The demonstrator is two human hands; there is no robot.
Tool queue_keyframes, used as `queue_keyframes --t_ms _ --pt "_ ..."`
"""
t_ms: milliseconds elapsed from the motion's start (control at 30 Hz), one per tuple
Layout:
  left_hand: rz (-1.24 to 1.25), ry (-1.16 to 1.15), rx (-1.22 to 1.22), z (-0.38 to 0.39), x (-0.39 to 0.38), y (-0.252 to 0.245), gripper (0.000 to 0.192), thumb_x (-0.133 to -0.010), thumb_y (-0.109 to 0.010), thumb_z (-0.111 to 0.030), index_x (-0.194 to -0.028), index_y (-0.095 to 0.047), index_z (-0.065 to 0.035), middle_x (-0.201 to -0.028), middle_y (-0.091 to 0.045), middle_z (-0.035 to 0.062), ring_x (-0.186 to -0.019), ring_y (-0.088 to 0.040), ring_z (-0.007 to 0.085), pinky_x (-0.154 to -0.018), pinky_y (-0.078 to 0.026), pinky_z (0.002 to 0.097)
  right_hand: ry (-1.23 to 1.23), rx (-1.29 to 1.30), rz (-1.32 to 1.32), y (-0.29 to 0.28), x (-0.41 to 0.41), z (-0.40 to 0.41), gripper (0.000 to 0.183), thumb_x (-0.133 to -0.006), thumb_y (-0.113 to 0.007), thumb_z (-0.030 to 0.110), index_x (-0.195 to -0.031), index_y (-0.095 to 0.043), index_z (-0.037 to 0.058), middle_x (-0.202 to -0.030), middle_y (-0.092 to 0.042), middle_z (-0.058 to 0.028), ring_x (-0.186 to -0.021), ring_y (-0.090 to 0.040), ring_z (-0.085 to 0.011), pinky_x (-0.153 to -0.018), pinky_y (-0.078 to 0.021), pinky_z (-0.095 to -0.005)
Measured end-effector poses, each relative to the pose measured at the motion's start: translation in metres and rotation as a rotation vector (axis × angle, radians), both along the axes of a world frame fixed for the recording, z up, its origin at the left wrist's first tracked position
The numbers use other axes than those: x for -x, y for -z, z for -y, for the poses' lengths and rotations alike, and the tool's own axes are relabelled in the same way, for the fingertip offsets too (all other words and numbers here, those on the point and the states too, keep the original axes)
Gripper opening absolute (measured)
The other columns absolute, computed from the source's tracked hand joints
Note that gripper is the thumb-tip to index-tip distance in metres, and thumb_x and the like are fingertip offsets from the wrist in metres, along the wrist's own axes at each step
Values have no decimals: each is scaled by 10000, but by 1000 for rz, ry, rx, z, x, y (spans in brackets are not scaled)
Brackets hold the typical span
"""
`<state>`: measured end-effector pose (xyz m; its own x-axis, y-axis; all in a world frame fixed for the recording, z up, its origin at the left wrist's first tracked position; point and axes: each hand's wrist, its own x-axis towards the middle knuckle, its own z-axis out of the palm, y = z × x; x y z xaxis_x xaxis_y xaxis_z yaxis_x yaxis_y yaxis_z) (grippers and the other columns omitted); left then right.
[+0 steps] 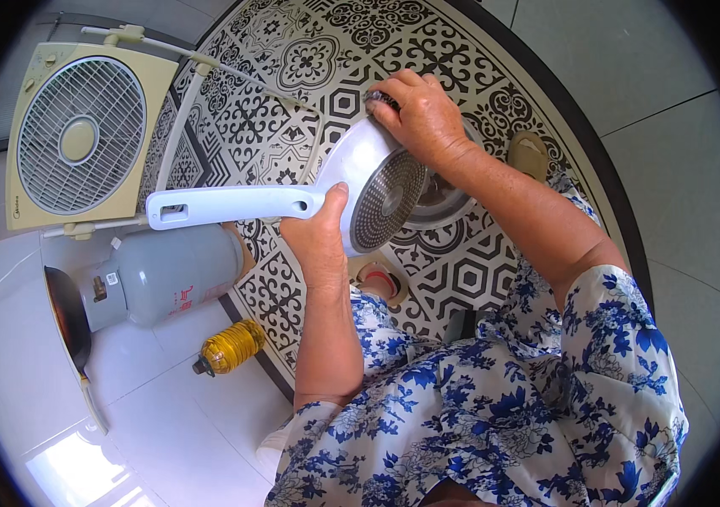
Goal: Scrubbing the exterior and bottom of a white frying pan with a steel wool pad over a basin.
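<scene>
A light blue frying pan (360, 146) is tilted on its side, its dark dotted base plate (392, 201) facing right. My left hand (320, 237) grips it where the pale blue handle (227, 206) meets the body, thumb lying up along the pan wall. The handle sticks out to the left. At the pan's far rim, my right hand (423, 117) clasps a dark scouring pad (382, 98), mostly hidden under the fingers. Partly covered by the pan and my right arm, a round basin (445, 212) stands on the floor below.
A Midea box fan (78, 136) and a tubular metal frame (182, 127) stand at left. Nearer are a grey gas cylinder (176, 272), a bottle of yellow oil (233, 346) and a dark wok (70, 317). A patterned mat (474, 275) lies beneath my sandalled feet.
</scene>
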<state>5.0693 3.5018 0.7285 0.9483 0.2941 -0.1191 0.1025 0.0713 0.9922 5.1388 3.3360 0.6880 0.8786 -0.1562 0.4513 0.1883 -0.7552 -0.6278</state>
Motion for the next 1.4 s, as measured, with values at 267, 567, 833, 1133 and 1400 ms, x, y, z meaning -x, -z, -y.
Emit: queue_keyframes --t_ms 267,567,833,1133,1400 --pt "-29 17 22 10 -1 11 255 -733 -727 -13 -941 -601 61 -897 -625 103 -763 -611 167 -744 -490 296 -283 117 218 -15 37 -4 247 -760 -721 290 -966 -663 166 -921 -610 0 -863 -561 -239 -736 -530 -339" --pt "-45 1 65 24 -1 9 306 -727 -718 14 -998 -594 85 -932 -629 127 -805 -631 188 -782 -504 302 -16 72 1 -6 21 20 238 -787 -699 308 -963 -668 151 -948 -623 -21 -897 -573 -260 -750 -536 -362" --pt "-47 -22 48 29 -1 3 308 -705 -718 -17 -977 -605 75 -914 -637 137 -821 -635 197 -800 -502 321 -70 158 62 -5 10 25 235 -797 -690 311 -958 -665 143 -949 -616 -17 -899 -584 -254 -761 -538 -357" --pt "-68 99 -12 3 -5 5 199 -726 -733 -31 -890 -637 26 -843 -642 66 -749 -618 140 -699 -493 278 -396 96 108 -29 38 -15 224 -777 -721 283 -908 -673 107 -964 -623 -21 -915 -572 -249 -778 -527 -344" --pt "-113 206 -124 -13 -11 5 264 -725 -763 -79 -910 -631 55 -866 -655 96 -753 -623 160 -709 -494 285 -472 217 98 -19 16 15 293 -709 -762 162 -988 -689 113 -1081 -618 -12 -983 -559 -225 -850 -511 -331"
